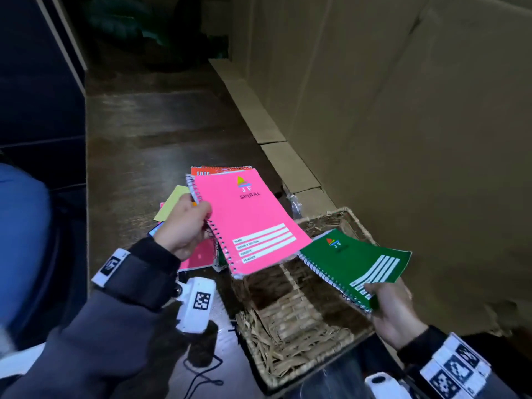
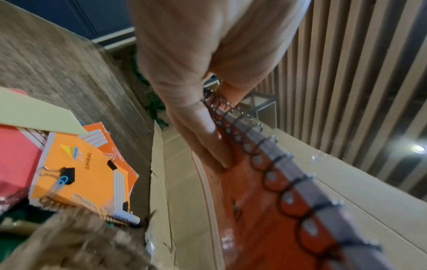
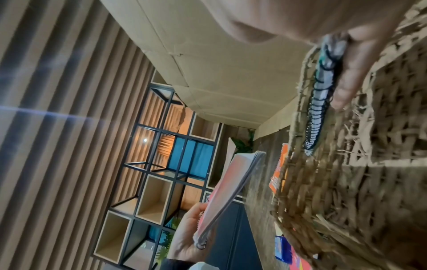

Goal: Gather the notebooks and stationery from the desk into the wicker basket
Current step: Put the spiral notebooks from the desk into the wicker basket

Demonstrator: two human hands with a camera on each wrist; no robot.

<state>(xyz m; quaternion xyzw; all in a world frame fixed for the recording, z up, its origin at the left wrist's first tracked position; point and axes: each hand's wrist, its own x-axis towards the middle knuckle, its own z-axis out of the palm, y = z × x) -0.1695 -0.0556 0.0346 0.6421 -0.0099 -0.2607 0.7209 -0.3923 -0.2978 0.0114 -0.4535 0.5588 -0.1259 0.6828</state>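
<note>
My left hand (image 1: 187,223) grips a pink spiral notebook (image 1: 250,223) by its wire edge and holds it tilted above the desk, beside the wicker basket (image 1: 302,321). My right hand (image 1: 393,308) pinches a green spiral notebook (image 1: 357,262) by its near corner, over the basket's far right part. In the right wrist view, fingers (image 3: 346,87) lie under the green notebook's wire spine (image 3: 321,102). Straw lines the basket. On the desk behind lie an orange notebook (image 2: 87,169) carrying binder clips and paper clips, a yellow sheet (image 1: 172,205), a red-pink notebook (image 1: 198,254) and a marker (image 2: 129,218).
A tall cardboard wall (image 1: 403,110) runs along the right, close behind the basket. A crumpled clear wrapper (image 1: 295,203) lies at its foot. The dark wooden desk (image 1: 158,125) stretches away ahead. A black cable (image 1: 201,370) trails at the near edge.
</note>
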